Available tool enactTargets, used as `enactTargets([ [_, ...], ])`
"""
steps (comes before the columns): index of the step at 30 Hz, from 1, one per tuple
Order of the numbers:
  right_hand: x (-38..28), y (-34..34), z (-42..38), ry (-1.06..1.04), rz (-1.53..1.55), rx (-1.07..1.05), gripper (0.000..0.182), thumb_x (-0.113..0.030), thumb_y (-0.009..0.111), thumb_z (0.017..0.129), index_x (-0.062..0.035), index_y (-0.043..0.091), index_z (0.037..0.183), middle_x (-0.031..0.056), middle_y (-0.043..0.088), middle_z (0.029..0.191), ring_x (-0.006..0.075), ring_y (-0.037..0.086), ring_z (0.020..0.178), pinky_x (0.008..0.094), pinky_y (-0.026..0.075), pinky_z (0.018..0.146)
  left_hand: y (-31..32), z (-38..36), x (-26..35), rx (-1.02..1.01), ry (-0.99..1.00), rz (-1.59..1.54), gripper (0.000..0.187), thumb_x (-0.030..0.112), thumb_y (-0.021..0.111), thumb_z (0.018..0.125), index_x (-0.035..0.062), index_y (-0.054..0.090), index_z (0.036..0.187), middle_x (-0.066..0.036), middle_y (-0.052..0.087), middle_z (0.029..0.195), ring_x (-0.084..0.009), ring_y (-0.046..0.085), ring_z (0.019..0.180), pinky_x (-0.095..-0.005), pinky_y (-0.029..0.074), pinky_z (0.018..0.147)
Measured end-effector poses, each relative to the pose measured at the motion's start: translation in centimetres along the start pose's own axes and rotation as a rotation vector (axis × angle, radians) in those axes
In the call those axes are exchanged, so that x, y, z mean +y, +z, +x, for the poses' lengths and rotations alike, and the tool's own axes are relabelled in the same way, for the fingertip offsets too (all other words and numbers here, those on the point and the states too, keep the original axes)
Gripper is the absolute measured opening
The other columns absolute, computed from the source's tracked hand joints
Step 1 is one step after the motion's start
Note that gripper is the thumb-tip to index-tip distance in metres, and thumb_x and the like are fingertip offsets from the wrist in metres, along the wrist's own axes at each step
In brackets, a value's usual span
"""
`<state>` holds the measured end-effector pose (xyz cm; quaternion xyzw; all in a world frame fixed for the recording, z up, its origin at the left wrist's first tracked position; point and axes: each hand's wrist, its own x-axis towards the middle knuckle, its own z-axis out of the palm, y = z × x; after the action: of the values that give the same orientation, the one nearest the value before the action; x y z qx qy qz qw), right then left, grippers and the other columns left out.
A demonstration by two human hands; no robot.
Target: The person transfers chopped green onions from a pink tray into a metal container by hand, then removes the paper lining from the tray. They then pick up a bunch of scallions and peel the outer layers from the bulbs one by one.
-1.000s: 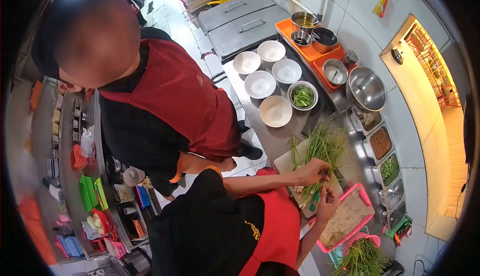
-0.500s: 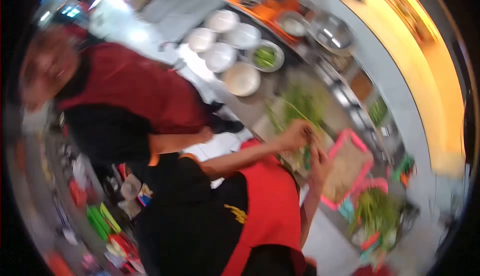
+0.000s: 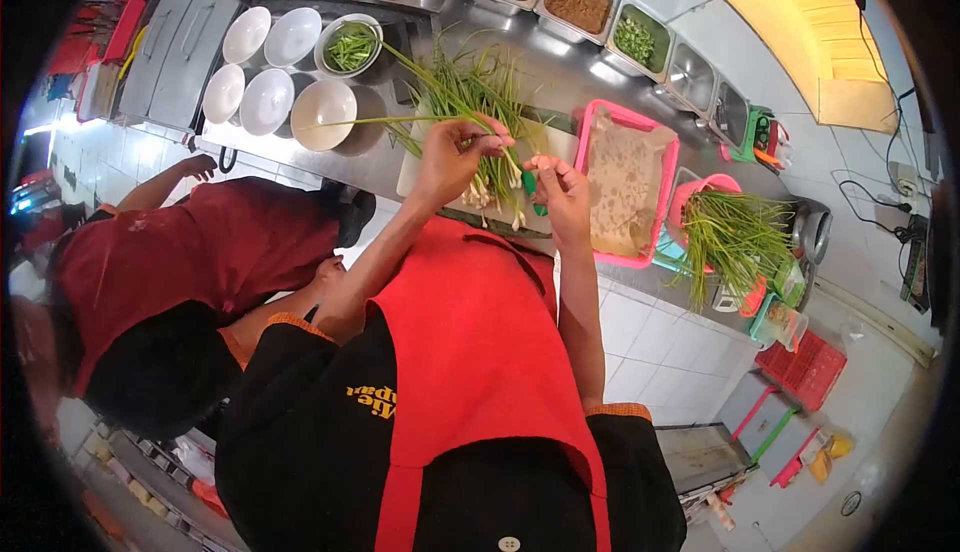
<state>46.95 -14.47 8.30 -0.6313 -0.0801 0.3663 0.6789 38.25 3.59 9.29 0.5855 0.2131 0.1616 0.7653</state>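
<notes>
My left hand (image 3: pixel 455 160) is closed on a few green onion stalks (image 3: pixel 410 119), whose long leaves stretch out to the left and upper left. Just right of it, my right hand (image 3: pixel 562 197) has its fingertips pinched together; whatever they hold is too small to tell. Beneath the hands, a pile of green onions (image 3: pixel 480 82) lies across a light cutting board (image 3: pixel 412 174), white root ends toward me. A green object (image 3: pixel 530 190), partly covered, sits on the board between my hands.
Left of the board stand several white bowls (image 3: pixel 268 102) and a bowl of cut greens (image 3: pixel 351 47). A pink-rimmed tray (image 3: pixel 628 177) and a pink container (image 3: pixel 700 192) of green onions are on the right. Metal food pans (image 3: pixel 577 4) line the back. A co-worker (image 3: pixel 190 262) is at left.
The view has swung round and sharpened, with the counter now higher in the picture. My hands are still close together over the green onions; the co-worker appears lower at the left.
</notes>
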Motion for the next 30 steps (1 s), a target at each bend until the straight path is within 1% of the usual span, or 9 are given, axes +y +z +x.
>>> enactTargets([
  [10, 0.7, 1.2, 0.3, -0.149, -0.267, -0.009, 0.018, -0.014, 0.076, 0.090, -0.0020, 0.071, 0.103, -0.0078, 0.061, 0.073, -0.0017, 0.044, 0.058, 0.0191, 0.033, 0.050, -0.2, 0.3, 0.0, -0.007, 0.025, 0.040, 0.009, -0.004, 0.062, 0.092, -0.0068, 0.070, 0.092, -0.008, 0.070, 0.102, -0.0165, 0.069, 0.089, -0.0307, 0.059, 0.081],
  [14, 2.3, 0.6, 0.9, -0.152, -0.419, -0.057, 0.018, -0.015, 0.074, 0.091, -0.0008, 0.071, 0.103, -0.0075, 0.060, 0.072, -0.0009, 0.043, 0.057, 0.0201, 0.034, 0.051, -1.8, 0.3, -2.0, -0.023, -0.108, 0.139, 0.009, 0.001, 0.065, 0.092, -0.0044, 0.068, 0.099, -0.009, 0.073, 0.093, -0.0174, 0.071, 0.083, -0.0303, 0.059, 0.078],
  [16, 3.1, 0.3, 0.9, -0.047, -0.589, -0.076, 0.018, -0.016, 0.070, 0.094, 0.0000, 0.071, 0.102, -0.0065, 0.062, 0.074, 0.0002, 0.045, 0.059, 0.0195, 0.035, 0.052, -3.1, 0.2, -4.6, -0.055, -0.267, 0.084, 0.011, 0.002, 0.066, 0.092, -0.0048, 0.068, 0.100, -0.010, 0.074, 0.092, -0.0172, 0.072, 0.081, -0.0303, 0.059, 0.073],
  [18, 5.0, 0.1, 0.9, -0.059, -0.473, -0.043, 0.019, -0.018, 0.068, 0.096, -0.0001, 0.070, 0.103, -0.0054, 0.063, 0.077, 0.0010, 0.046, 0.060, 0.0197, 0.036, 0.053, -5.0, -0.2, -8.6, -0.034, -0.312, 0.131, 0.017, 0.005, 0.071, 0.089, -0.0058, 0.067, 0.101, -0.012, 0.074, 0.086, -0.0164, 0.072, 0.078, -0.0308, 0.057, 0.066],
  [20, 5.7, 0.0, 0.8, -0.062, -0.364, -0.007, 0.020, -0.019, 0.066, 0.097, -0.0002, 0.070, 0.104, -0.0043, 0.065, 0.080, 0.0018, 0.048, 0.061, 0.0199, 0.038, 0.054, -6.5, -0.4, -11.1, -0.094, -0.383, 0.624, 0.025, 0.011, 0.075, 0.087, -0.0040, 0.066, 0.105, -0.016, 0.074, 0.088, -0.0179, 0.071, 0.070, -0.0320, 0.056, 0.062],
  [21, 5.8, -0.1, 0.5, -0.030, -0.358, 0.028, 0.021, -0.020, 0.065, 0.098, -0.0003, 0.069, 0.106, -0.0031, 0.066, 0.083, 0.0022, 0.049, 0.063, 0.0201, 0.039, 0.055, -6.6, -0.7, -11.6, -0.088, -0.400, 0.613, 0.025, 0.011, 0.075, 0.087, -0.0040, 0.066, 0.105, -0.016, 0.074, 0.088, -0.0179, 0.071, 0.070, -0.0320, 0.056, 0.062],
  [24, 5.6, -0.2, 0.3, 0.025, -0.378, 0.053, 0.025, -0.023, 0.062, 0.101, -0.0002, 0.068, 0.110, 0.0004, 0.070, 0.089, 0.0033, 0.052, 0.068, 0.0207, 0.043, 0.061, -6.9, -1.7, -12.2, -0.076, -0.325, 0.719, 0.032, 0.014, 0.078, 0.083, -0.0038, 0.065, 0.106, -0.017, 0.072, 0.084, -0.0198, 0.071, 0.065, -0.0345, 0.055, 0.060],
  [28, 4.7, 0.0, 0.9, 0.029, -0.334, 0.057, 0.032, -0.026, 0.058, 0.103, 0.0017, 0.066, 0.116, 0.0039, 0.072, 0.096, 0.0042, 0.054, 0.071, 0.0204, 0.043, 0.063, -7.8, -3.3, -11.1, 0.094, -0.215, 0.649, 0.033, 0.016, 0.078, 0.084, -0.0031, 0.065, 0.109, -0.014, 0.072, 0.084, -0.0241, 0.072, 0.072, -0.0370, 0.056, 0.066],
  [30, 4.2, 0.1, 1.8, -0.013, -0.358, -0.038, 0.038, -0.029, 0.059, 0.102, 0.0020, 0.062, 0.124, 0.0092, 0.073, 0.102, 0.0105, 0.062, 0.081, 0.0246, 0.049, 0.073, -8.7, -4.4, -10.6, 0.150, -0.180, 0.673, 0.034, 0.017, 0.077, 0.084, -0.0024, 0.066, 0.110, -0.014, 0.072, 0.087, -0.0253, 0.072, 0.076, -0.0376, 0.056, 0.068],
])
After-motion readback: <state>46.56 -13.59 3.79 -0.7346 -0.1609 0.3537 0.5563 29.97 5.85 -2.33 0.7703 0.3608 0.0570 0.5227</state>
